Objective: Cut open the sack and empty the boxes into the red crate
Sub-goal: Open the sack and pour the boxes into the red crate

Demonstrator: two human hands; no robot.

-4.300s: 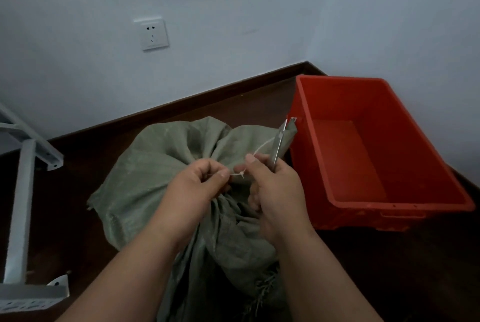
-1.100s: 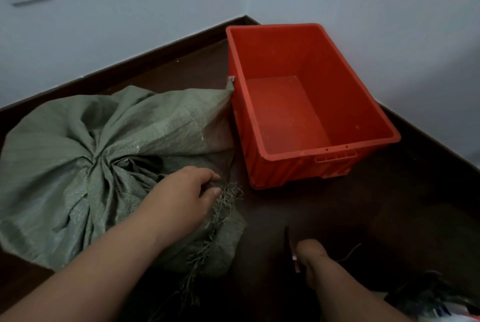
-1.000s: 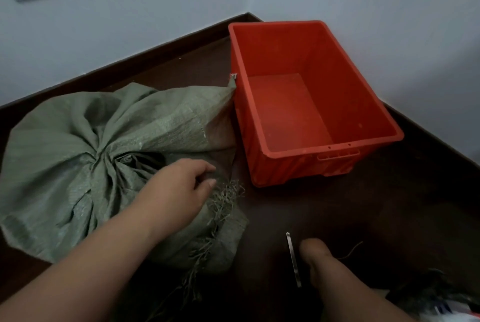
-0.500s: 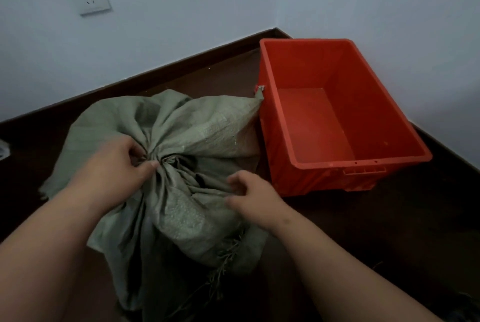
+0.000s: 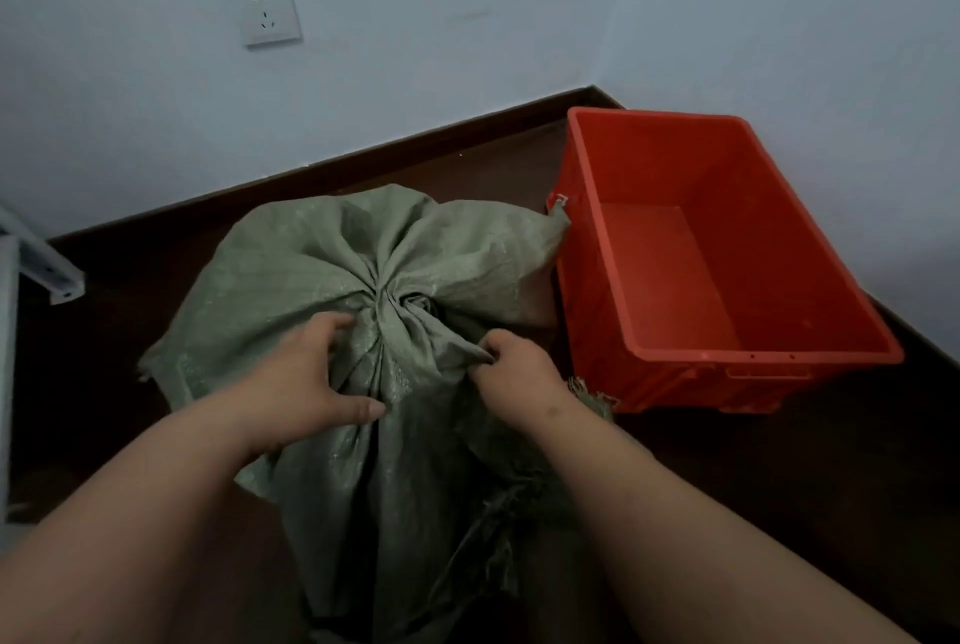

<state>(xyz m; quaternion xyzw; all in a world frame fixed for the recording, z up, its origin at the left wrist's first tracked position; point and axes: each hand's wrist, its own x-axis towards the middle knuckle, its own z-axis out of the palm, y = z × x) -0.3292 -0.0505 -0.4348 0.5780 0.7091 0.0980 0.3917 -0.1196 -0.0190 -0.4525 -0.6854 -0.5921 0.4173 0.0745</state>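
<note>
Sack [image 5: 332, 269] corner touches red crate [image 5: 779, 357] rim; floor [image 5: 779, 487] bare.

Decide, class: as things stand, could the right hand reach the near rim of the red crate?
Probably yes. The right hand grips the sack beside the red crate, and nothing lies between them. It would first have to let go of the cloth.

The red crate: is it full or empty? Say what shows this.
Empty. The red crate shows its bare floor and inner walls, with no boxes inside; the sack lies beside it.
</note>
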